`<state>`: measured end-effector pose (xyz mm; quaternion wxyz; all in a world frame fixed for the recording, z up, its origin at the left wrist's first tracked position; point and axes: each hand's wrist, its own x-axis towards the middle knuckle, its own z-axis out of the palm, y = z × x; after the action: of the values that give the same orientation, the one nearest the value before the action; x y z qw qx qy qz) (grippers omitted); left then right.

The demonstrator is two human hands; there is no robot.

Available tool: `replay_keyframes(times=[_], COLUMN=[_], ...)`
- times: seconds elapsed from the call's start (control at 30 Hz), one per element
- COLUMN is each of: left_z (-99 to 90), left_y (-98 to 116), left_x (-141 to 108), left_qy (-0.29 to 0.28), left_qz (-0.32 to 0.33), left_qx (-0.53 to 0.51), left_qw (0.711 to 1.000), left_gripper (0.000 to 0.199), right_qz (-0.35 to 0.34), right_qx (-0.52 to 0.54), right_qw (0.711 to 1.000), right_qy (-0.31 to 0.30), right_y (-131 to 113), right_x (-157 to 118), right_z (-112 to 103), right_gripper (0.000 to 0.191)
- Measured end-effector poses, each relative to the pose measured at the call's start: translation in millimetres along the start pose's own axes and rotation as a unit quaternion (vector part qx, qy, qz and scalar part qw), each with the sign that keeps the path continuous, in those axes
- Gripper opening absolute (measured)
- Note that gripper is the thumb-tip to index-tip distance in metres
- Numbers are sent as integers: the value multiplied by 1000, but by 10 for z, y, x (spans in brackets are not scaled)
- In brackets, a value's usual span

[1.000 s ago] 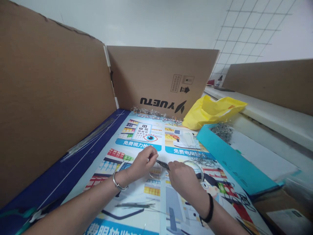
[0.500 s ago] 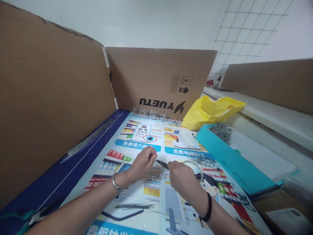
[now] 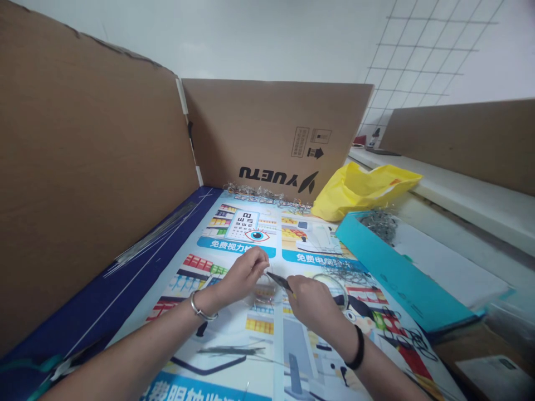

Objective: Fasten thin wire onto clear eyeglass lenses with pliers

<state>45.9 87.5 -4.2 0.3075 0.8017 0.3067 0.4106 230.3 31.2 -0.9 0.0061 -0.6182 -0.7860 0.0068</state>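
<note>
Near the middle of the printed poster, my left hand is closed in a pinch; thin wire shows at and below its fingertips. My right hand is wrapped round dark-nosed pliers, whose jaws point left, close to the left fingertips. Whether the jaws touch the wire is too small to tell. A coil of pale wire lies just right of the right hand. Straight wire pieces rest on the poster below the hands, and a tangle of thin wire pieces lies to the upper right.
Cardboard panels stand at the back and left. A yellow bag and a teal box holding a wire heap are at right. Long wires lie at left; green-handled scissors are lower left.
The pliers have turned slightly in my right hand, and more of their handle shows. My left hand has shifted up very slightly, still pinched.
</note>
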Motion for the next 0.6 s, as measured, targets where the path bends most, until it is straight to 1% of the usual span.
replay_keyframes(times=[0.13, 0.4, 0.5, 0.6], left_z=[-35, -96, -101, -113], left_y=[0, 58, 42, 4], left_x=[16, 48, 59, 74], left_qy=[-20, -52, -48, -28], left_qz=[-2, -36, -43, -51], left_qx=[-35, -79, -83, -88], left_qw=[999, 995, 994, 994], left_gripper=[17, 16, 16, 15], right_qz=[-4, -14, -7, 3], right_qx=[16, 53, 75, 100], right_qw=[1000, 998, 997, 995], right_qy=[-11, -19, -11, -5], right_y=[10, 21, 38, 71], right_x=[5, 12, 15, 31], right_z=[-1, 2, 24, 38], right_gripper=[17, 20, 20, 21])
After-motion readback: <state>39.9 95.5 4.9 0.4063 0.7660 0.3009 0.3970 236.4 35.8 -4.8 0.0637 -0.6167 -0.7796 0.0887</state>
